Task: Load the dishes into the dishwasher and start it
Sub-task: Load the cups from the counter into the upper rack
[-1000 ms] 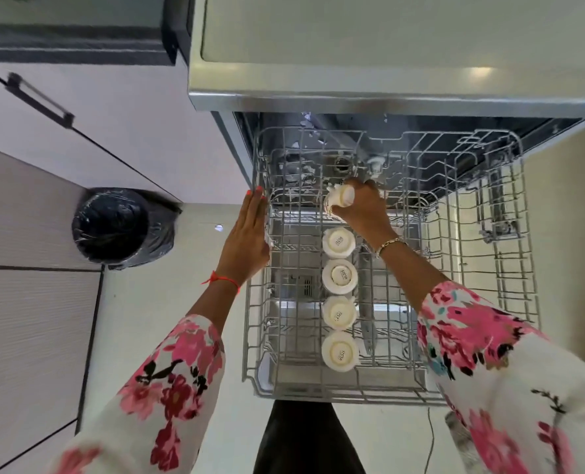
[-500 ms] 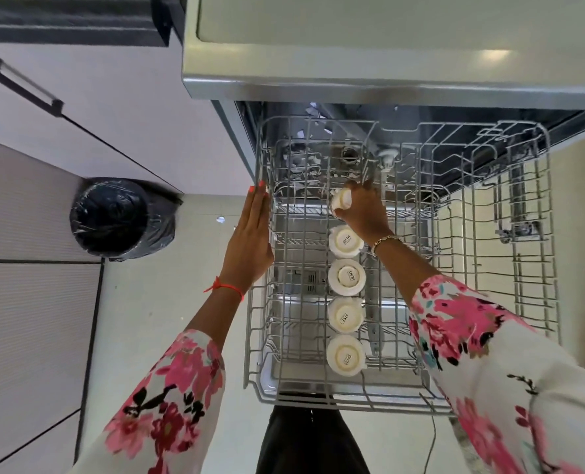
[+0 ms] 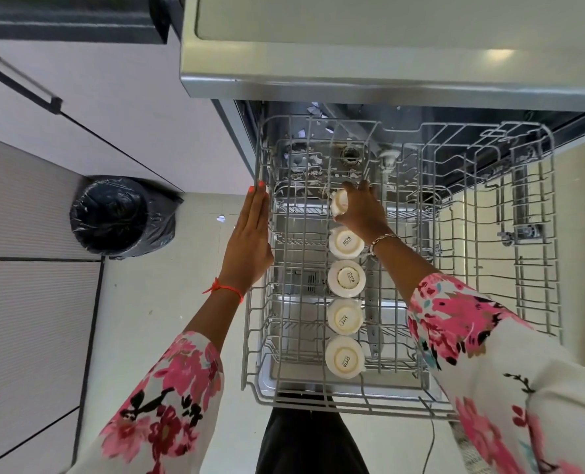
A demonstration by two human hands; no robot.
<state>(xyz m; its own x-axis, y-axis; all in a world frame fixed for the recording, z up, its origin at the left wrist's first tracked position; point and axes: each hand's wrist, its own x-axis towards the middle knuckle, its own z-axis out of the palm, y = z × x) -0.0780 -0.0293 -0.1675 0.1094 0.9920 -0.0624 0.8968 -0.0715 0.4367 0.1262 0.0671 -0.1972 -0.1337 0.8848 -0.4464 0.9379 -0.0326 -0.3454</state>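
The right hand (image 3: 361, 210) grasped a small white cup (image 3: 339, 201), fingers curled over its far side and the thumb under its near side. Across the preceding second this grip hardly altered: the cup remained tilted, its base turned toward the viewer, at the rear end of the row. It was judged to be held just above its slot and not yet released, so the fifth placement was still in progress.

Directly in front of it stood a row of four cups (image 3: 346, 278), all inverted with their printed bases up, close together along one line of tines in the upper rack (image 3: 247, 336). The left hand (image 3: 251, 241) lay with fingers straight and together, flat against the left rim of the rack, gripping nothing. It had kept that post throughout, apparently steadying the rack.

The rack was drawn fully out of the dishwasher (image 3: 238, 138), and its right half held no dishes. A black-lined bin (image 3: 120, 213) stood on the floor to the left. Loading was therefore judged to be at an early stage, with starting the machine far off.
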